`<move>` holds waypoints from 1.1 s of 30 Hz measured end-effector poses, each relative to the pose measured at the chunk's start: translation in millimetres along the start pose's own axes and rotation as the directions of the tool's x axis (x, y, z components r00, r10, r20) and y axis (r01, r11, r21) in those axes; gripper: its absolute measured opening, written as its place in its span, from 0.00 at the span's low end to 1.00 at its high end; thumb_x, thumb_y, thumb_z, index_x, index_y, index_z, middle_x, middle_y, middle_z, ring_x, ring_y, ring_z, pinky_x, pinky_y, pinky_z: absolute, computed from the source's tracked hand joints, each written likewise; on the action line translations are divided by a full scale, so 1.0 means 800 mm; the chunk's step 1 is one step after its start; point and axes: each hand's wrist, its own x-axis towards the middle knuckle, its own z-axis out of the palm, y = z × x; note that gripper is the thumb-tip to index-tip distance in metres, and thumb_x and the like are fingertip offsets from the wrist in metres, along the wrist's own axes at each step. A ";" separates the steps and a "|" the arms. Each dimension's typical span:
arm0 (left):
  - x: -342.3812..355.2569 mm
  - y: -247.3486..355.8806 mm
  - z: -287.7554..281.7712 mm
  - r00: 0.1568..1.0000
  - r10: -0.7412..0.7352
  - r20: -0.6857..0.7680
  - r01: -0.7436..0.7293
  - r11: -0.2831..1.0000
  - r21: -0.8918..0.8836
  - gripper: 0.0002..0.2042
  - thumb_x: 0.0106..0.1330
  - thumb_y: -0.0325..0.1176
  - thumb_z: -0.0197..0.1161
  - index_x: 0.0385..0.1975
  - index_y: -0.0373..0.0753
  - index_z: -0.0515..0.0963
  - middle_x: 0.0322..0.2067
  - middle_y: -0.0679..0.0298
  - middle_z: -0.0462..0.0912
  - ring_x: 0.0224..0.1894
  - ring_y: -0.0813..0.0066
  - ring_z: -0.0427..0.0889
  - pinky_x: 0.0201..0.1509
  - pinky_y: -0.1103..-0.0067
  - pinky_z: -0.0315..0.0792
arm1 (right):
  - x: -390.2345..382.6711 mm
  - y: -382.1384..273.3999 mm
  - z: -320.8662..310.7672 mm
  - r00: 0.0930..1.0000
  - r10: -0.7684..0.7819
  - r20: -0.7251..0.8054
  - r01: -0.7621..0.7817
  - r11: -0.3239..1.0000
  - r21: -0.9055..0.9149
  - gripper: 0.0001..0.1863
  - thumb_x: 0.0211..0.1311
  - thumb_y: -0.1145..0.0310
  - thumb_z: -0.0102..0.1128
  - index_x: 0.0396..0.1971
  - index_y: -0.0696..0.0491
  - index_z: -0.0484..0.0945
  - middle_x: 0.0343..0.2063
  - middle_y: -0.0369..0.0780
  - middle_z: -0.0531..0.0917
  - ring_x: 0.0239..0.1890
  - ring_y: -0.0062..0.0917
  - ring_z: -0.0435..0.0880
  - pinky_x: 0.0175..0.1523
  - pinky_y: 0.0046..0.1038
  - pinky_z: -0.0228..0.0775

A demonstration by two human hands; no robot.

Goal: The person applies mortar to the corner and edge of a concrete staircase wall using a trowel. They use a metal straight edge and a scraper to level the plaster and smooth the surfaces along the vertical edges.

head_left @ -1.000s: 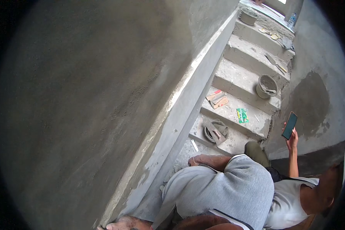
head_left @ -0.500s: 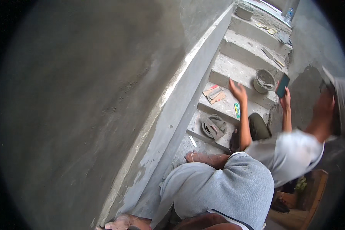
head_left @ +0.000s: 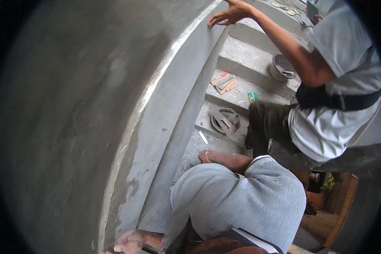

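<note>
My left hand (head_left: 129, 243) is at the lower edge, beside the foot of the low wall. Its fingers look closed, but anything in them is cut off or hidden. My right hand (head_left: 204, 156) rests low on the dusty stair step; its fingers are hidden. Near it lies a thin white strip (head_left: 203, 136). Beyond that sits a round grey container (head_left: 224, 118) with a flat, cement-coated piece across it. The low plastered wall (head_left: 173, 101) runs up beside the stairs, left of both hands.
On the right, a co-worker (head_left: 338, 101) holds a phone (head_left: 312, 12), one hand (head_left: 230, 15) at the wall's upper edge. Up the stairs are cardboard pieces (head_left: 224, 84), a green packet (head_left: 253, 97) and a mortar bucket (head_left: 280, 70). A wooden frame (head_left: 345, 211) stands lower right.
The co-worker has moved up the picture and reached one arm across to the wall's upper edge. The phone is higher in view. The view has shifted slightly; my hands stay in nearly the same places.
</note>
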 end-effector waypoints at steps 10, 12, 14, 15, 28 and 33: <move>-0.066 0.138 0.104 0.528 0.067 0.847 0.653 0.606 -0.455 0.12 0.51 0.12 0.55 0.33 0.36 0.71 0.29 0.63 0.67 0.31 0.71 0.68 0.32 0.79 0.65 | -0.063 0.192 0.107 0.734 0.566 -0.375 -0.361 0.793 0.490 0.13 0.39 0.63 0.56 0.21 0.57 0.80 0.26 0.53 0.80 0.31 0.47 0.80 0.38 0.42 0.72; -0.082 0.168 0.123 0.456 0.152 0.877 0.657 0.607 -0.447 0.10 0.51 0.13 0.56 0.31 0.34 0.73 0.27 0.61 0.71 0.29 0.70 0.70 0.31 0.79 0.67 | -0.108 0.227 0.149 0.695 0.673 -0.253 -0.405 0.657 0.635 0.14 0.40 0.61 0.55 0.21 0.58 0.80 0.25 0.53 0.80 0.31 0.47 0.80 0.39 0.41 0.72; -0.102 0.199 0.141 0.182 0.353 0.918 0.680 0.629 -0.377 0.07 0.52 0.15 0.57 0.30 0.33 0.74 0.28 0.57 0.75 0.30 0.69 0.73 0.33 0.77 0.69 | -0.179 0.231 0.175 0.667 0.695 -0.269 -0.394 0.635 0.665 0.15 0.42 0.60 0.54 0.22 0.58 0.80 0.27 0.52 0.80 0.33 0.47 0.79 0.40 0.41 0.72; -0.116 0.215 0.150 0.103 0.416 0.904 0.681 0.633 -0.369 0.05 0.53 0.18 0.58 0.30 0.31 0.75 0.29 0.55 0.77 0.31 0.67 0.75 0.35 0.76 0.71 | -0.195 0.238 0.213 0.561 0.799 -0.217 -0.417 0.499 0.759 0.15 0.43 0.60 0.54 0.23 0.57 0.80 0.28 0.52 0.80 0.35 0.46 0.79 0.41 0.41 0.71; -0.341 0.386 0.181 -0.725 0.657 0.207 0.507 0.713 -0.484 0.18 0.60 0.39 0.58 0.44 0.33 0.71 0.34 0.54 0.78 0.33 0.67 0.77 0.39 0.75 0.71 | -0.195 -0.008 0.463 0.331 0.896 0.297 -0.517 -0.091 0.851 0.17 0.52 0.60 0.49 0.35 0.53 0.80 0.42 0.49 0.77 0.49 0.41 0.73 0.51 0.39 0.66; -0.408 0.392 0.181 -0.799 0.602 -0.014 0.515 0.671 -0.534 0.18 0.60 0.41 0.58 0.43 0.33 0.72 0.32 0.55 0.79 0.33 0.68 0.78 0.39 0.75 0.70 | -0.163 -0.060 0.411 0.323 0.892 0.316 -0.378 -0.184 0.907 0.15 0.48 0.64 0.50 0.31 0.56 0.81 0.31 0.51 0.80 0.40 0.40 0.79 0.43 0.40 0.71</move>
